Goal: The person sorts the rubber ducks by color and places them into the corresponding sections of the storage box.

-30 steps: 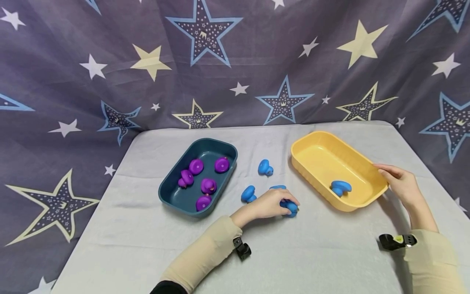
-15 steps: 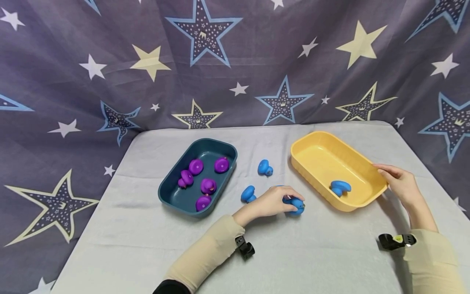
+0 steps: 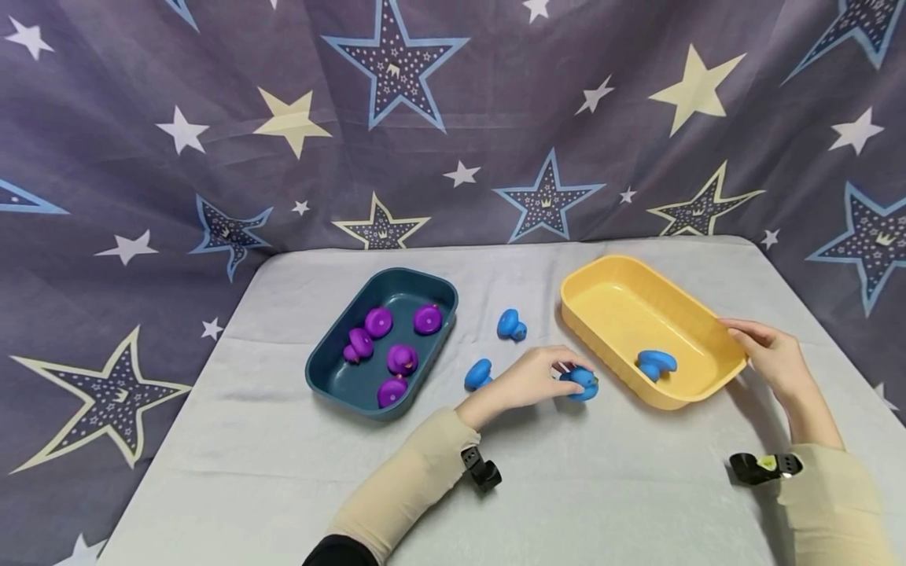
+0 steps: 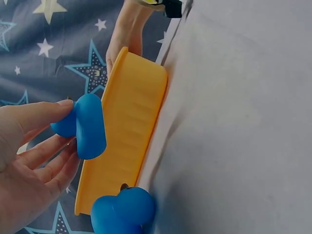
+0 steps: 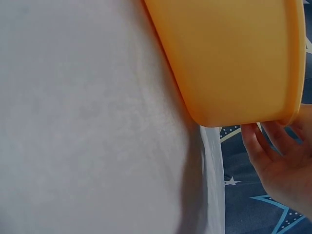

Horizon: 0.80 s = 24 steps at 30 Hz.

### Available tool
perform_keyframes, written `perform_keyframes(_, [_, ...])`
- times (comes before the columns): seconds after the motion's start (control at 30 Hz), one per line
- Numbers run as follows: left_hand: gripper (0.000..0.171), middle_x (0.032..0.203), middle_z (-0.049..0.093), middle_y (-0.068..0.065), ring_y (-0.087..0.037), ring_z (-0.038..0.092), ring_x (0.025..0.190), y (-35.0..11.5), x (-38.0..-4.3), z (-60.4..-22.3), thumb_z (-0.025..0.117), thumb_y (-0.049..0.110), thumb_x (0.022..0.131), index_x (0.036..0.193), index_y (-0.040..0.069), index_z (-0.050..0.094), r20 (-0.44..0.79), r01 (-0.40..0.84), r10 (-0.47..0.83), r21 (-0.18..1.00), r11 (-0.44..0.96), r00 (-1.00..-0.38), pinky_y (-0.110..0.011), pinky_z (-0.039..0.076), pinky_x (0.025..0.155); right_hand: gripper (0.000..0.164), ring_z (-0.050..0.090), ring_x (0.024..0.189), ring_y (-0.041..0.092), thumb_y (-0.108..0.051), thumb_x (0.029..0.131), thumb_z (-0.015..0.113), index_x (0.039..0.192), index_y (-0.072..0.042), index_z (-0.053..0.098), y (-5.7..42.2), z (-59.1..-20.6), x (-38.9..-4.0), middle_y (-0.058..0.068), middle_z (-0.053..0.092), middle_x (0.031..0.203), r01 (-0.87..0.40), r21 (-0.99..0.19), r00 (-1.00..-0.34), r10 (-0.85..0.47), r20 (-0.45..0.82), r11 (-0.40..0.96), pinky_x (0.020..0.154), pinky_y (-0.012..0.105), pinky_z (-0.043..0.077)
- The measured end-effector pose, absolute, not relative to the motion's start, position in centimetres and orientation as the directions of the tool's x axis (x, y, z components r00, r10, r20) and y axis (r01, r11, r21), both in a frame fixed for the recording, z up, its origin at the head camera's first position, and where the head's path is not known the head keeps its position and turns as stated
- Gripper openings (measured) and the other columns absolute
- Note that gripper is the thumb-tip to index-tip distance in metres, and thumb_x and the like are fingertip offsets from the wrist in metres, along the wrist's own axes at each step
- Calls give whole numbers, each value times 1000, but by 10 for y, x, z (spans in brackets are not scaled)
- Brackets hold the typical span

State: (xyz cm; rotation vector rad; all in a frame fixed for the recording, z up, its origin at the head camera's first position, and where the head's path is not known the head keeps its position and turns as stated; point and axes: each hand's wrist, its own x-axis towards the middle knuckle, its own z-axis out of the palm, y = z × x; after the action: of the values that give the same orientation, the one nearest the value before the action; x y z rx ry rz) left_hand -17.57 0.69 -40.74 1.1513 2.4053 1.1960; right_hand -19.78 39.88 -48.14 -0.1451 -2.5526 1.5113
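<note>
My left hand (image 3: 529,379) pinches a small blue toy duck (image 3: 582,383) between thumb and fingers, just left of the yellow tub (image 3: 609,346). In the left wrist view, that duck (image 4: 91,126) hangs above the tablecloth, its rounded body facing the tub's side wall. My right hand (image 3: 775,358) grips the tub's right rim; in the right wrist view its fingers (image 5: 258,151) lie against the outside wall. One blue duck (image 3: 657,364) lies tipped inside the tub. A further blue duck (image 4: 122,209) shows low in the left wrist view.
Two loose blue ducks lie between the tubs: one farther back (image 3: 510,324), one nearer (image 3: 478,374). A dark teal tub (image 3: 325,381) on the left holds several purple ducks (image 3: 402,358). Behind the white-covered table (image 3: 623,487) hangs a star-patterned curtain (image 3: 460,94).
My left hand has moved right and slightly away from me with the blue duck, closer to the yellow tub. My right hand has stayed on the rim.
</note>
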Motion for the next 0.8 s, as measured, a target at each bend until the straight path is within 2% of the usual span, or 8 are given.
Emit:
perform_keyframes(0.37, [30, 99, 62, 5, 1, 51, 85, 16, -181, -402, 65, 15, 80, 110, 11, 62, 178, 529, 691, 779, 336, -701, -11, 43, 76, 41, 44, 83, -6, -36, 87, 52, 118, -10, 57, 400, -485, -199, -32, 52, 95, -3, -872, -979, 176, 103, 490, 61, 5, 38])
perform_keyframes(0.6, [29, 96, 61, 4, 1, 51, 87, 19, -184, -400, 65, 15, 81, 109, 9, 62, 197, 525, 675, 787, 323, -711, -10, 42, 75, 41, 45, 87, -10, -36, 88, 52, 119, -11, 57, 403, -488, -201, -34, 51, 94, 7, -862, -979, 180, 98, 506, 64, 4, 38])
perform_keyframes(0.8, [29, 97, 61, 5, 2, 50, 86, 24, -187, -398, 65, 15, 81, 109, 12, 62, 204, 520, 659, 788, 328, -724, -10, 42, 75, 40, 45, 86, -9, -36, 87, 52, 119, -11, 57, 401, -485, -200, -33, 52, 95, -15, -871, -980, 167, 111, 491, 63, 4, 38])
